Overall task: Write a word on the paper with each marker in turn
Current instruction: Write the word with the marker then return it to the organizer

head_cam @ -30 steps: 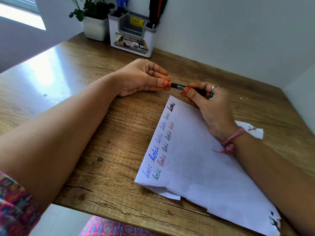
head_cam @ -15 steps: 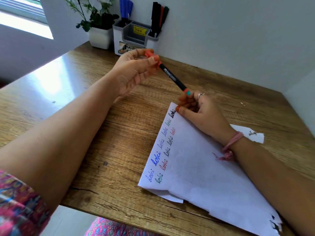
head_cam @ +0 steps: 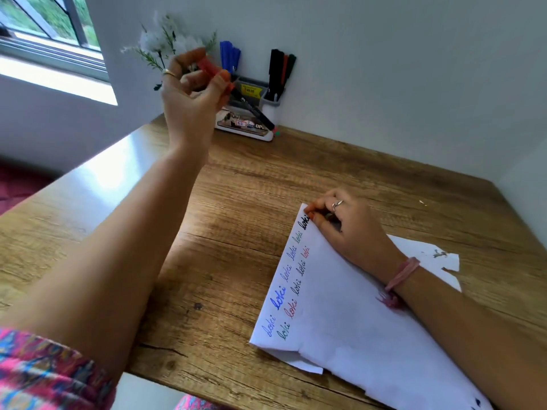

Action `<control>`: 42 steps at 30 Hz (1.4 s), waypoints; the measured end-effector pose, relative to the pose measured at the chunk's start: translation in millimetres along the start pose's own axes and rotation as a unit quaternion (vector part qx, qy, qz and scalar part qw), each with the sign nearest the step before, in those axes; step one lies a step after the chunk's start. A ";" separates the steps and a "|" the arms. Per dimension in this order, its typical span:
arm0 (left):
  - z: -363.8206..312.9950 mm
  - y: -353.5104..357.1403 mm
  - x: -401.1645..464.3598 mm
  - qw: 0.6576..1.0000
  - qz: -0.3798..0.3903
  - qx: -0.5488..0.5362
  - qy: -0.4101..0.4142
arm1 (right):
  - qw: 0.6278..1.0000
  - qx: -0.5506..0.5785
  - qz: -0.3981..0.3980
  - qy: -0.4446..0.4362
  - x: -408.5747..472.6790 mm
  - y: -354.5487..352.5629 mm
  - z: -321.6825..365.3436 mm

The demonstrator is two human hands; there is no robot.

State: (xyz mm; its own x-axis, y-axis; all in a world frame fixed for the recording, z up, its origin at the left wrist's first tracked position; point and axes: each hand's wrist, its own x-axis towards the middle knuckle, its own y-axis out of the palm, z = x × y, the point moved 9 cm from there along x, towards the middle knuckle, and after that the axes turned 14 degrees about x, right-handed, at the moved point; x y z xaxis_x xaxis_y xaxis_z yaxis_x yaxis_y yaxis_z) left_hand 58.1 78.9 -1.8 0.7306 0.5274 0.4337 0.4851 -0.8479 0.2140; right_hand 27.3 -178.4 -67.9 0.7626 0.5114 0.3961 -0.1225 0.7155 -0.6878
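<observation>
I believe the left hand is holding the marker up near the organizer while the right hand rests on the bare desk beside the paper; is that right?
Not quite: the head view shows the right hand resting on the paper's top corner, not on the bare desk. The left hand does hold the marker up near the organizer.

A sheet of paper point(head_cam: 370, 327) lies on the tabletop point(head_cam: 236, 202) at the right. A marker holder point(head_cam: 251, 113) stands at the back against the wall, with a plant point(head_cam: 165, 42) to its left.
</observation>
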 end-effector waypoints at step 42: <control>-17.0 49.6 101.5 0.818 0.057 0.542 0.184 | 0.999 0.022 0.007 0.025 -1.8 1.8 -5.1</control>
State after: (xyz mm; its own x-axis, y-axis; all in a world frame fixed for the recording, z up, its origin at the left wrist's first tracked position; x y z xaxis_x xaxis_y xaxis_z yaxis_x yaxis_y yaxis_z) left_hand 148.1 89.5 67.7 0.7033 0.2276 0.6735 0.7108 -0.2392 -0.6614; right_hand 29.0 -180.5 -73.0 0.7913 0.4979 0.3550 -0.1598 0.7288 -0.6658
